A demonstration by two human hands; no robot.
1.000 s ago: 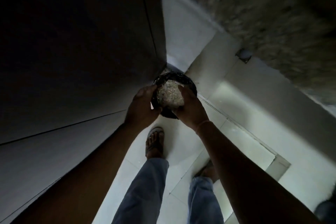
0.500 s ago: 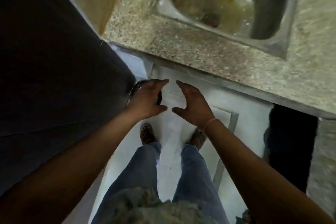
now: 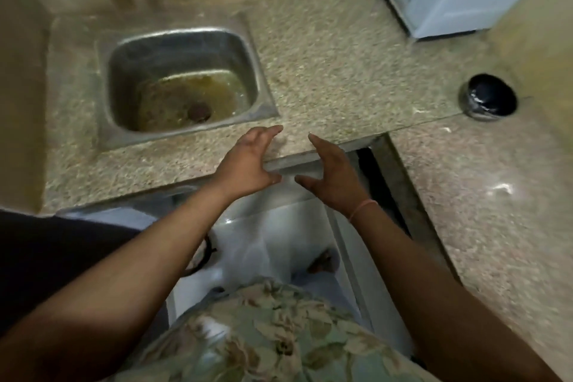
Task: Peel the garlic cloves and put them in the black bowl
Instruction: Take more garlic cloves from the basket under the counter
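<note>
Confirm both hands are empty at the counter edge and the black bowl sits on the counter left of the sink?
Wrong side: the head view shows the black bowl on the counter right of the sink. Left hand, right hand: empty.

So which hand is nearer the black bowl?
The right hand, with the orange wrist band: the black bowl stands on the counter to its right, while the left hand hovers by the sink.

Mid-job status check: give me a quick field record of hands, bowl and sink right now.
left hand: open, holding nothing, above counter edge
right hand: open, holding nothing, beside the left hand
black bowl: on the counter, far right, apart from both hands
sink: murky water around the drain
garlic: none in view
</note>
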